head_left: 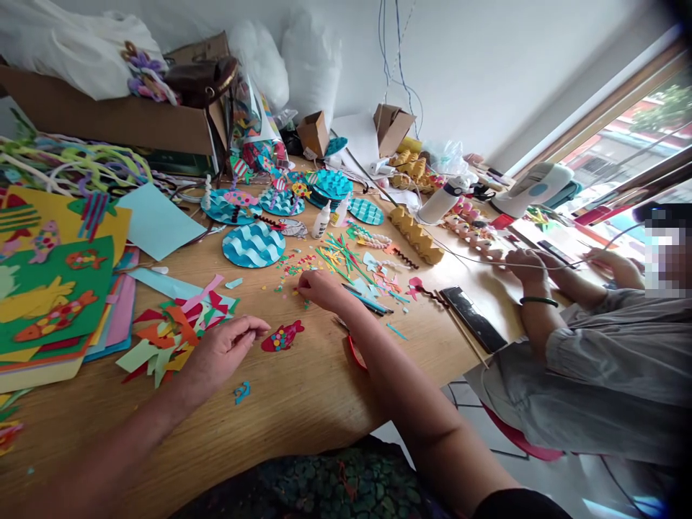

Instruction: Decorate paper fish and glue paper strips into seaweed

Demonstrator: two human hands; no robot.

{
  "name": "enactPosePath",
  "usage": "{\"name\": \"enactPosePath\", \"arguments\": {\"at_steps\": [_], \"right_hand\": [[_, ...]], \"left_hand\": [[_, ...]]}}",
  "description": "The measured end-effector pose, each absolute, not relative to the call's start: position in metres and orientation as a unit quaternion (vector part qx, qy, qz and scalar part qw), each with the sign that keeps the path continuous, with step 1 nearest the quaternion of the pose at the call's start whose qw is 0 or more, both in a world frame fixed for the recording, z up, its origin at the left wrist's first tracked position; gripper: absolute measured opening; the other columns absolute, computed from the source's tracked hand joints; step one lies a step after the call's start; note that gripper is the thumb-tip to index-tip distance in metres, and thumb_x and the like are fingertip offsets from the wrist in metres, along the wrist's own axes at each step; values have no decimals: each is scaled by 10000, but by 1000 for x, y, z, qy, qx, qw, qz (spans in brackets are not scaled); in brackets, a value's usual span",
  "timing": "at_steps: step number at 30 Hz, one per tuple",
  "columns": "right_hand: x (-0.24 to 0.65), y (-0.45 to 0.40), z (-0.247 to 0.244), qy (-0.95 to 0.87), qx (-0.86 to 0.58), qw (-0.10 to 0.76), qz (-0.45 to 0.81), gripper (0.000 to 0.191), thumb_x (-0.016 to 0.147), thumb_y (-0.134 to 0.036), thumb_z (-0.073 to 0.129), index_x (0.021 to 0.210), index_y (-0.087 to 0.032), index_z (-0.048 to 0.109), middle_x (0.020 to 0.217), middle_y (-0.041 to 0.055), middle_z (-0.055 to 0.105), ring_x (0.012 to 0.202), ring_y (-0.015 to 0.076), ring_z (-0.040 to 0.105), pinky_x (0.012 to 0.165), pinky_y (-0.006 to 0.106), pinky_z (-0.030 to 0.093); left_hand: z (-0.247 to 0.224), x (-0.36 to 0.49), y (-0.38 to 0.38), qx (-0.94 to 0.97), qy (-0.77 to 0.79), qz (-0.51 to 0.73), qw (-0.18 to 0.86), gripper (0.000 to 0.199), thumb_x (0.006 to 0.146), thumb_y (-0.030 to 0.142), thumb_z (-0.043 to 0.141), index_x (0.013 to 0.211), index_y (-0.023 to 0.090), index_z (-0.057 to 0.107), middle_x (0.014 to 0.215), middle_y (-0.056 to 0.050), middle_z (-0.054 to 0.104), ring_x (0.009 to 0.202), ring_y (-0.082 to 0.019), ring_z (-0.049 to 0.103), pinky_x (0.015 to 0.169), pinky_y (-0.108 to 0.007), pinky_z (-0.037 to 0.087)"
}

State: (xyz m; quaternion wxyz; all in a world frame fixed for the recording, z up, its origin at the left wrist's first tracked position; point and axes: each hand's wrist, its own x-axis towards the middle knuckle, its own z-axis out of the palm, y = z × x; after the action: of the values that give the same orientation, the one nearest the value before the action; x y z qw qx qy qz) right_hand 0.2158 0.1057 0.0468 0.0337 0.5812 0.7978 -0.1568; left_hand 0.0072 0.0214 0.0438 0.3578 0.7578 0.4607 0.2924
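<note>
A red paper fish (282, 336) dotted with coloured circles lies flat on the wooden table. Just left of its head is my left hand (224, 349), fingers curled and thumb pressed to the forefinger; anything pinched there is too small to see. Beyond the fish, my right hand (318, 290) reaches down with its fingertips pinched at the near edge of scattered tiny paper dots (297, 265). What those fingertips hold is hidden. Red-handled scissors (357, 353) lie partly under my right forearm. Small blue paper scraps (242, 392) rest nearer to me.
Coloured paper offcuts (173, 328) and stacked craft sheets (59, 288) lie left. Wavy blue discs (254, 244), glue bottles (321, 220) and thin paper strips (346, 256) stand or lie beyond. Pencils (367, 299) lie beside my right forearm. A co-worker (595, 353) sits at right.
</note>
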Motion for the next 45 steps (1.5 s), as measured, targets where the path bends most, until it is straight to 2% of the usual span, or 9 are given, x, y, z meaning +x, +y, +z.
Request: {"name": "enactPosePath", "arguments": {"at_steps": [8, 14, 19, 24, 35, 39, 42, 45], "right_hand": [[207, 105, 44, 799, 583, 49, -138, 236, 733, -188, 468, 856, -172, 669, 858, 68, 674, 756, 167, 580, 571, 230, 324], [212, 105, 43, 794, 588, 43, -149, 234, 725, -184, 455, 848, -180, 654, 833, 46, 673, 741, 151, 578, 544, 223, 314], [210, 105, 43, 798, 583, 44, -146, 229, 731, -240, 485, 875, -188, 655, 857, 44, 675, 765, 153, 584, 584, 218, 341], [206, 104, 45, 797, 587, 52, -137, 254, 728, -194, 467, 880, -174, 668, 899, 74, 676, 813, 177, 590, 627, 232, 357], [212, 105, 45, 786, 593, 22, -173, 222, 715, -180, 460, 815, -165, 658, 808, 47, 672, 706, 137, 570, 565, 213, 338], [216, 103, 51, 759, 586, -85, -269, 129, 686, -131, 491, 708, -138, 618, 655, 9, 616, 598, 93, 515, 559, 200, 344], [216, 95, 55, 686, 533, -200, -454, 64, 692, -155, 511, 658, -136, 561, 558, -37, 524, 524, 68, 473, 533, 198, 348], [212, 84, 58, 577, 432, -279, -635, 95, 676, -223, 572, 657, -137, 537, 560, -53, 497, 500, 50, 448, 524, 193, 350]], "left_hand": [[42, 15, 25, 754, 450, 285, 384, 231, 777, 283, 405, 817, 210, 621, 812, -12, 672, 759, -163, 621, 696, -242, 483], [44, 15, 28, 750, 451, 278, 396, 230, 777, 281, 402, 817, 206, 616, 779, -3, 671, 721, -155, 619, 656, -231, 478], [46, 16, 32, 751, 449, 283, 392, 227, 776, 279, 403, 813, 210, 616, 770, 5, 667, 708, -146, 613, 643, -219, 469], [42, 18, 32, 746, 452, 279, 402, 229, 777, 282, 403, 815, 207, 616, 766, 2, 666, 712, -147, 611, 649, -222, 468], [44, 18, 33, 725, 459, 275, 434, 229, 761, 296, 415, 807, 213, 623, 752, 1, 662, 708, -162, 609, 646, -245, 473], [41, 18, 36, 703, 458, 283, 465, 220, 769, 306, 426, 839, 206, 609, 805, -14, 653, 769, -172, 612, 687, -268, 481], [39, 20, 42, 673, 459, 325, 479, 235, 765, 317, 471, 937, 200, 580, 878, -25, 638, 844, -177, 602, 759, -300, 474], [44, 26, 49, 662, 457, 363, 470, 259, 759, 326, 510, 975, 194, 561, 883, -24, 622, 848, -171, 588, 783, -308, 462]]}}
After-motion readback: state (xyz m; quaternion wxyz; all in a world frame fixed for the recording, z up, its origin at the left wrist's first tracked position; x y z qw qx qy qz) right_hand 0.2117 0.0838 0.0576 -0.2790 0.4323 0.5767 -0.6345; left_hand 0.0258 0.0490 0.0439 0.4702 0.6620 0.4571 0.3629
